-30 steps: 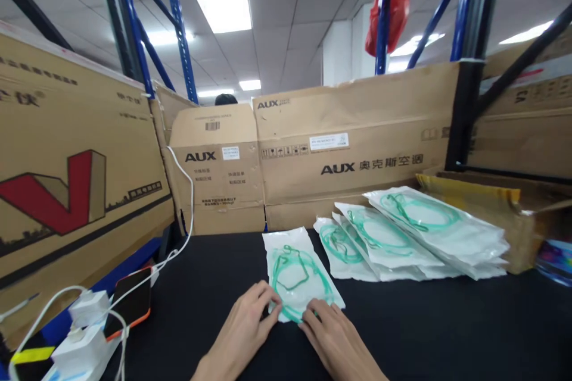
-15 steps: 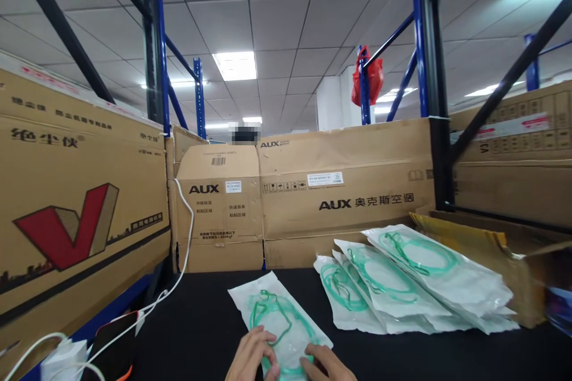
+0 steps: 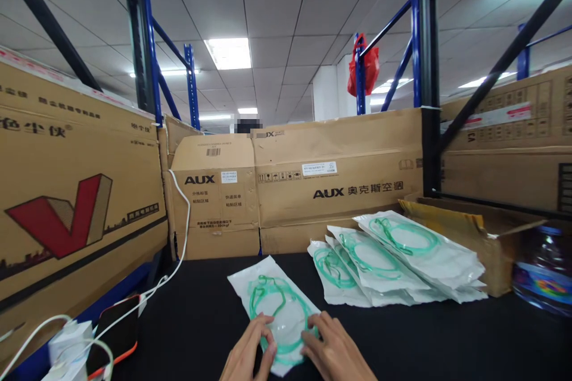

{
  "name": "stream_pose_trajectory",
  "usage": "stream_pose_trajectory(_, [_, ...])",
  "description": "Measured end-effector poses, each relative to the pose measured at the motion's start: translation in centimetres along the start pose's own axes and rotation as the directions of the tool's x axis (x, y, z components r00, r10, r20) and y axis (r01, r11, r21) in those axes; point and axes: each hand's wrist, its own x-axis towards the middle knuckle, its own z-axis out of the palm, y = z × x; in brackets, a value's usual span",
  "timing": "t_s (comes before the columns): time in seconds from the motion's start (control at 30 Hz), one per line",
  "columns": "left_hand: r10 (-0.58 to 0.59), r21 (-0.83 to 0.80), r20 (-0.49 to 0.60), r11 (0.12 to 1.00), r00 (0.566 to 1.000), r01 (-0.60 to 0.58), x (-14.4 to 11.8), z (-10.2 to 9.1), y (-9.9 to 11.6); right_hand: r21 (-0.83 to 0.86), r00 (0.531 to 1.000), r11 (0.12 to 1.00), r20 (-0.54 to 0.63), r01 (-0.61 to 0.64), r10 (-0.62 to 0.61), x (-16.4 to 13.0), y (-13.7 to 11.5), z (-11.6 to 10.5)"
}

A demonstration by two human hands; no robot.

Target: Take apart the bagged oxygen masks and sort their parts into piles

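Observation:
A white, clear-fronted pouch point(image 3: 286, 333) with coiled green tubing and a darker green strap inside lies tilted on the black tabletop. My left hand point(image 3: 251, 345) is at its lower left edge, curved fingers and thumb closed on the film. On the lower right edge, my right hand point(image 3: 333, 345) has bent fingers gripping the pouch by the tubing. The undersides of both hands are hidden. Similar pouches point(image 3: 413, 238) of green tubing lie in an overlapping stack to the right, apart from my hands.
An open cardboard box point(image 3: 500, 250) and a bottle with a blue cap point(image 3: 543, 274) stand at the right. On the left lie a phone point(image 3: 118, 330), a white charger point(image 3: 71, 345) and a white cable point(image 3: 184, 232). Large cartons point(image 3: 339, 208) wall the table's back.
The view has tipped down and shifted slightly, so the bottle and more of my hands show. My right hand has moved up along the pouch's edge. The stack looks unchanged.

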Motion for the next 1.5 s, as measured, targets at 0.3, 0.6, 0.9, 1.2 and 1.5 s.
stream_pose_trajectory(0.3, [0.086,0.164,0.100,0.981,0.991,-0.102,1.3,-2.2,3.5,0.124,0.984,0.992,0.172,0.016,-0.038,-0.5,0.4,-4.1])
stream_pose_trajectory(0.6, [0.019,0.079,0.110,0.997,0.994,-0.027,1.9,-1.9,2.9,-0.042,0.967,0.986,0.205,0.163,-0.151,1.1,0.6,-2.4])
stream_pose_trajectory(0.9, [0.034,-0.001,0.154,0.999,0.988,-0.034,1.7,-1.7,3.1,-0.095,0.954,0.966,0.211,0.238,-0.215,1.8,0.0,-2.4])
stream_pose_trajectory(1.2, [0.102,-0.065,0.268,0.994,0.958,-0.087,1.7,-3.0,3.3,0.017,0.977,0.994,0.187,0.104,-0.106,2.6,2.2,-2.1])
stream_pose_trajectory(1.5, [-0.069,0.143,0.183,0.989,0.981,0.043,-0.5,-4.2,1.5,0.090,0.950,0.991,0.289,0.099,-0.121,2.7,2.2,-2.8])
